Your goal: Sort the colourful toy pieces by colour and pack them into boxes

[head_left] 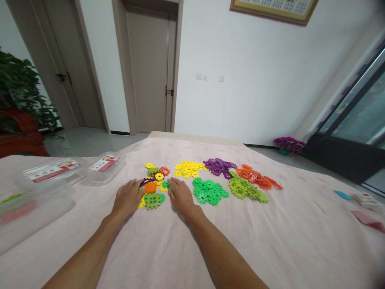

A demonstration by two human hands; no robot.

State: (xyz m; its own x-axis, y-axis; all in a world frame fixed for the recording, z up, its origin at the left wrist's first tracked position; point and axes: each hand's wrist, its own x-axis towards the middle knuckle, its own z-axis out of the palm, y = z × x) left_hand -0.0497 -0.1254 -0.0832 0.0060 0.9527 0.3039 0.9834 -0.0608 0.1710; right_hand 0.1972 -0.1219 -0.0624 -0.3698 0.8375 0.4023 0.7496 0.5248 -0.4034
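Observation:
A small mixed pile of plastic snowflake-disc building pieces lies between my hands, with an orange square piece (150,187), a light-green lattice square (153,200) and a yellow disc (159,176) showing. My left hand (128,197) rests at the pile's left side, its fingers stretched out over the edge pieces and holding nothing I can see. On the other side my right hand (181,196) lies low on the cloth, fingers extended, the tips beside a green disc (165,185). Whether they touch that disc I cannot tell.
Sorted heaps lie to the right: yellow discs (189,169), purple pieces (220,166), green discs (209,191), light-green pieces (246,187) and orange pieces (255,176). Clear plastic boxes (36,214) and lids (104,165) sit at left on the pink tablecloth (270,241).

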